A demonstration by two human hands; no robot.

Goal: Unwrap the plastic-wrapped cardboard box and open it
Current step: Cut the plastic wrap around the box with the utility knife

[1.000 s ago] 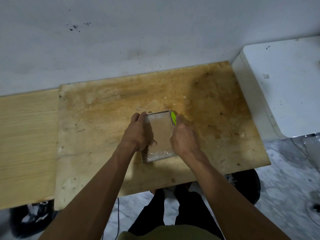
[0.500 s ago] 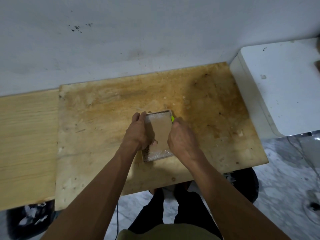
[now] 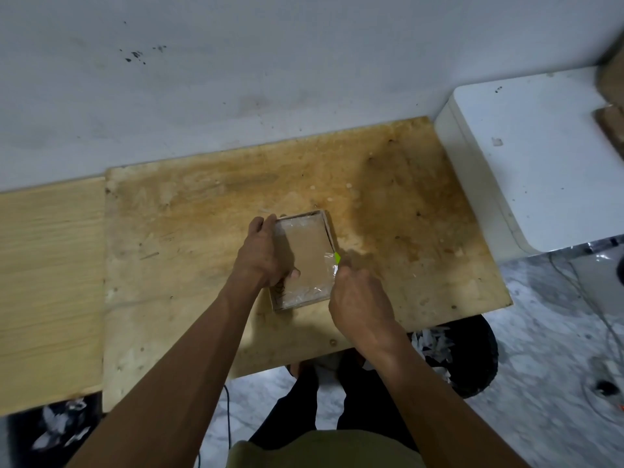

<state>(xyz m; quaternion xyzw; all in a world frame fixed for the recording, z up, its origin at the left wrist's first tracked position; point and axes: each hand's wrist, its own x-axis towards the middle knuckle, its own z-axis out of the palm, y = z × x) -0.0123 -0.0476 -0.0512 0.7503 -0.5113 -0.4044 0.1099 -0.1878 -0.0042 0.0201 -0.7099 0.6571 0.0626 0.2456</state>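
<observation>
Slitting the plastic wrap [image 3: 329,270] along the right edge of the cardboard box [image 3: 305,256] looks like the step in hand. That box lies flat mid-bench [image 3: 189,231]. The left hand [image 3: 263,256] grips its left side, fingers curled over the far corner and thumb on top. The right hand [image 3: 359,298] is closed round a green-tipped cutter [image 3: 336,257], its tip at the right edge. Doing it well likely means a shallow, steady draw toward the body, cutting film only, with firm downward pressure from the left.
</observation>
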